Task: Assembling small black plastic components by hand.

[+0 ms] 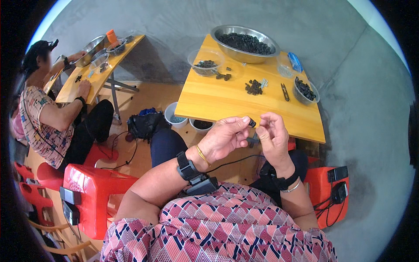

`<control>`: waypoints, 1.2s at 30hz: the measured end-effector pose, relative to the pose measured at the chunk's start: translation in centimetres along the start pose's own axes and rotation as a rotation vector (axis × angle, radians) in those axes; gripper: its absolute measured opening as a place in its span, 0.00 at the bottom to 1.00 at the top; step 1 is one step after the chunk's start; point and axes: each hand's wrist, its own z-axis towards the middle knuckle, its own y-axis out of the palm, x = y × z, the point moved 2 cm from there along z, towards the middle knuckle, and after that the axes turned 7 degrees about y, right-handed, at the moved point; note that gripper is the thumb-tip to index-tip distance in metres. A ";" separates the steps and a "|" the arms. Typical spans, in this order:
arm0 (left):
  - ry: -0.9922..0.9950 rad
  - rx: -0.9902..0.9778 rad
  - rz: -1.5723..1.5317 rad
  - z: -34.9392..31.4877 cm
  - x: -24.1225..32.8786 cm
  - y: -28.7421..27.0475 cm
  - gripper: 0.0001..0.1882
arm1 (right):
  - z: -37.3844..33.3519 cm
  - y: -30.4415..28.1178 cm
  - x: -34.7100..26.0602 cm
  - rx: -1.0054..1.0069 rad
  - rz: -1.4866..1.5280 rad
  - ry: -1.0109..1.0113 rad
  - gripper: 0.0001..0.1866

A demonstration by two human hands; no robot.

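- held pc: blk
- tabletop: yel-orange w/ faint wood grain
- lg bowl: silver; heaped pcs: blk
- loose pile: blk; sm bits: silvery
- pkt: bright blue
- wearer's top: pink/white/navy geometric pattern, triangles + stripes
- wearer's trousers: dk navy
- L bangle: gold; R bangle: silver
- wrist straps: blk
- stools: glossy red
- bucket: white
- co-worker's shirt: pale pink w/ multicol. patches; cap: blk
- wall: grey

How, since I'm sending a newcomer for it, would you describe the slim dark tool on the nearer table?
Find the nearer yellow table, on the right. Toward its right side, a black heap sits left of a clear tub. The tool lies between them, the only long, thin, dark thing there.
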 end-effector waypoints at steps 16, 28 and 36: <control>-0.083 0.118 0.138 2.6 -0.3 -1.6 0.08 | 2.0 -0.9 2.2 0.012 -0.224 -0.029 0.06; 0.098 0.219 0.115 6.2 1.5 -7.3 0.14 | 13.2 -20.3 11.1 0.316 -0.703 0.115 0.07; 0.118 0.152 0.020 7.2 1.6 -9.1 0.17 | 16.1 -12.4 12.7 0.069 -0.677 0.078 0.07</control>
